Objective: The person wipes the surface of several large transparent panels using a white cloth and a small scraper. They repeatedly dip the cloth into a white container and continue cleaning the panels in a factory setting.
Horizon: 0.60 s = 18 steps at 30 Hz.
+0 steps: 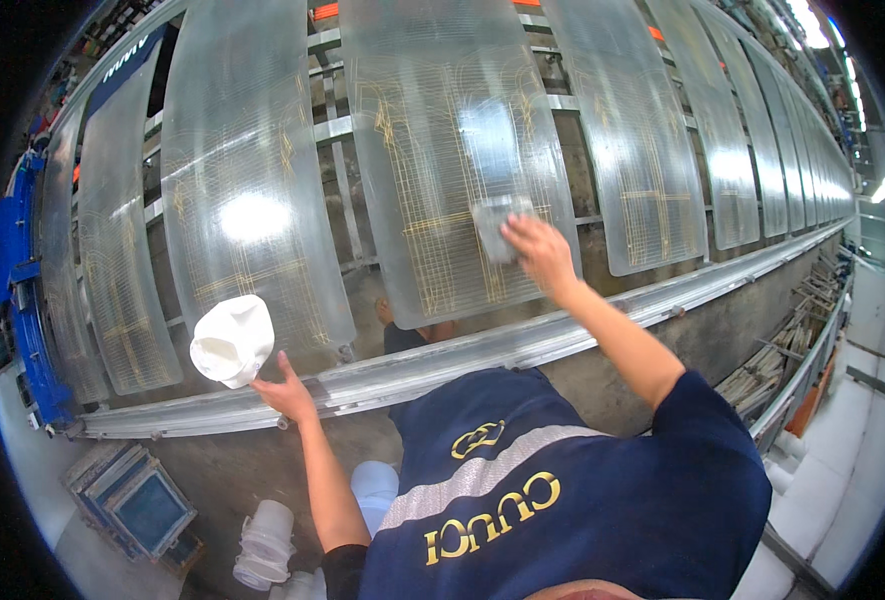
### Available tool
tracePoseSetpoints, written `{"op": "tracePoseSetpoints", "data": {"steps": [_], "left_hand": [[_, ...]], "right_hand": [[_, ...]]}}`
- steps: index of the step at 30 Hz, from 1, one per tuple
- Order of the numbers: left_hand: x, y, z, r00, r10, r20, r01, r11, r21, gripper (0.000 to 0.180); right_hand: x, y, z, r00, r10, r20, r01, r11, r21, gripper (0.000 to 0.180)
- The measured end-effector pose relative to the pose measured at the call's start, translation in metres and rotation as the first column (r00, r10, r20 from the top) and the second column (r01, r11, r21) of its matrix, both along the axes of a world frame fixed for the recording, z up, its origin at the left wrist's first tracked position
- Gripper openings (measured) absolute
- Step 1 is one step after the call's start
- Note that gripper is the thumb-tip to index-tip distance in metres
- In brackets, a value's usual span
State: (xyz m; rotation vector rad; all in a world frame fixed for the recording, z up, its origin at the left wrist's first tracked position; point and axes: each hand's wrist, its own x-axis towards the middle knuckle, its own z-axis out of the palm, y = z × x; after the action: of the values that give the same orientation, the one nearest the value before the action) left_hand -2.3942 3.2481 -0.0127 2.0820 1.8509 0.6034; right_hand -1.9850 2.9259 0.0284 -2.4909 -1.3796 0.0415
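In my left hand point(284, 392) is a white plastic jug point(234, 342), held from below near the front ends of the panels; an opening shows on its left side. My right hand point(542, 252) reaches out to the middle panel point(417, 180), a long, shiny, see-through sheet with yellow grid lines. Its fingers close on a flat greyish piece point(492, 228), a pad or folded cloth, which appears to rest on the panel; motion blurs it, so its exact kind is unclear. Another see-through panel point(227, 150) lies just beyond the jug.
Several similar panels point(632, 150) run rightward on a metal frame with gaps between them. A metal rail point(532, 345) crosses in front of me. Stacked frames point(142, 500) and white buckets point(264, 540) stand lower left. Blue equipment point(37, 290) edges the left; sticks point(782, 340) lie right.
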Motion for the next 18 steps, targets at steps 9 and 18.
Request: {"op": "tracePoseSetpoints", "data": {"steps": [9,18], "left_hand": [[0.0,0.003,0.001,1.0,-0.011,-0.011,0.011,1.0,-0.004,0.084],[-0.001,0.004,-0.009,1.0,-0.015,-0.019,0.015,1.0,0.003,0.083]], "right_hand": [[0.173,0.129,0.055,0.97,-0.134,-0.202,0.121,0.99,-0.079,0.043],[0.157,0.104,0.02,0.985,0.061,-0.164,-0.059,0.998,0.019,0.054]]}}
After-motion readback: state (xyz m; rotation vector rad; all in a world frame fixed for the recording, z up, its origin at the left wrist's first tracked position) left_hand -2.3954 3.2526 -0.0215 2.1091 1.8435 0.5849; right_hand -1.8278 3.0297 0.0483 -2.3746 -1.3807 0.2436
